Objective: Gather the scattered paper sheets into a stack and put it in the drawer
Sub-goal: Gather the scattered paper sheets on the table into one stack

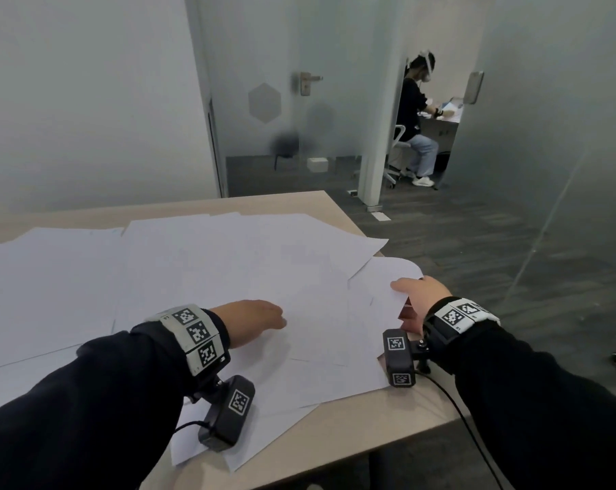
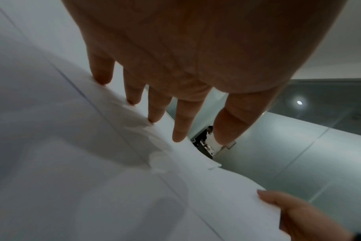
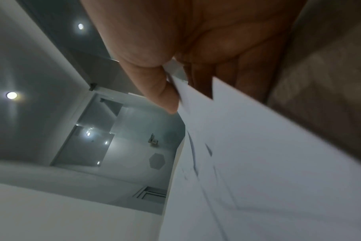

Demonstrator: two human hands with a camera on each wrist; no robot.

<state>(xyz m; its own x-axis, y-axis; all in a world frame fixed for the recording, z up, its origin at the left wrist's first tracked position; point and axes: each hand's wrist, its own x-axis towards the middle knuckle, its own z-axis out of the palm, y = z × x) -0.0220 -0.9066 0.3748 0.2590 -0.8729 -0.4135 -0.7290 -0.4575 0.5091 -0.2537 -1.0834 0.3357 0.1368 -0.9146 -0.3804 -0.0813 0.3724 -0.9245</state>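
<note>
Several white paper sheets (image 1: 207, 263) lie spread and overlapping across the light wooden desk (image 1: 398, 422). My left hand (image 1: 257, 321) lies flat on the sheets in the middle, and in the left wrist view its straight fingers (image 2: 181, 124) press down on the paper (image 2: 72, 163). My right hand (image 1: 418, 295) is at the desk's right edge and pinches the raised edge of a few sheets (image 1: 377, 288). The right wrist view shows the thumb (image 3: 165, 97) on top and the fingers under the paper (image 3: 258, 163). No drawer is in view.
The desk's right edge and near corner are close to my right hand. Beyond it is dark floor (image 1: 511, 242), with glass walls and a door (image 1: 264, 100) behind. A seated person (image 1: 414, 118) works in the far room. Camera cables trail off the front edge.
</note>
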